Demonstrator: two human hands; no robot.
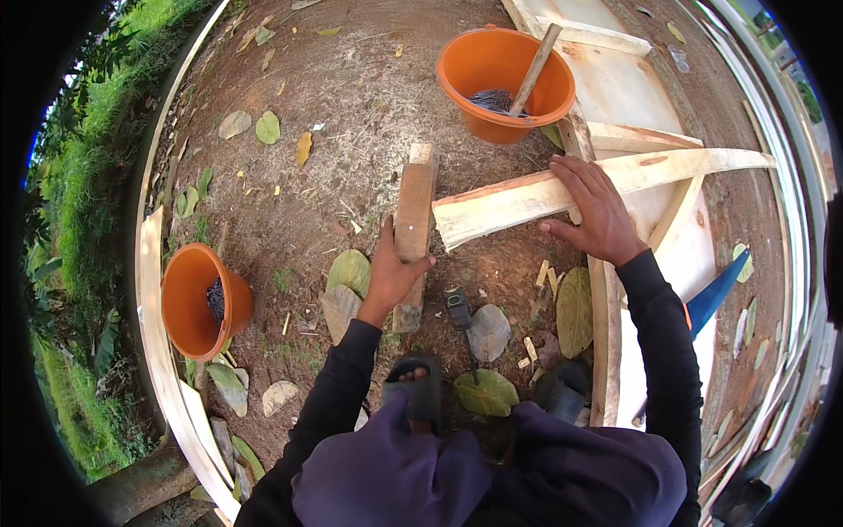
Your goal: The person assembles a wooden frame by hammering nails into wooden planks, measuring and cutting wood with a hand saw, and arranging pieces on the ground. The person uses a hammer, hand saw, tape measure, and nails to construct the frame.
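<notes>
My left hand [392, 279] is closed round the near part of a short brown wooden block [414, 204], which lies lengthwise away from me on the ground; its thumb crosses the top and the index finger runs along the left side. A small shiny spot, perhaps a nail head, shows on the block's top. My right hand [597, 211] grips a long pale wooden board [505, 207], fingers over the far edge and thumb at the near edge. The board slants across a wooden frame [604, 342]; its left end stops a little short of the block.
An orange bucket [457, 75] holding nails and a wooden handle stands beyond the board. Another orange bucket [186, 303] with nails sits at left. A tape measure [457, 309] lies near my sandal [413, 391]. At right are a blue saw blade [722, 294] and stacked long strips.
</notes>
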